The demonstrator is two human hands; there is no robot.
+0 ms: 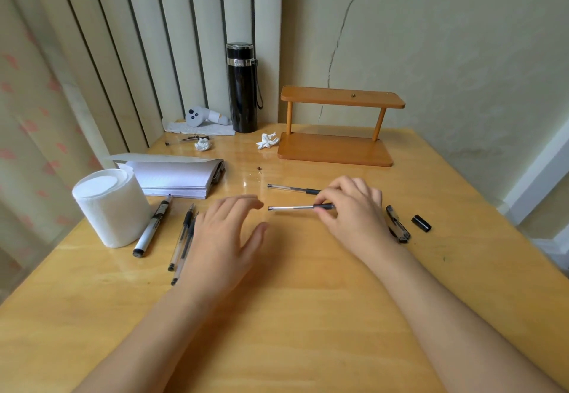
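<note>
Two hands out: right hand (351,208) pinches a pen (300,207) by its black grip, left hand (228,238) just loose, fingers spread.

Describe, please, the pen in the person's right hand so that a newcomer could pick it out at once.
On the wooden table, in front of the small orange shelf, the right hand pinches a slim pen by its black grip, its clear barrel pointing towards the left hand. A near-identical pen lies just behind it; only this one is held in fingers.
</note>
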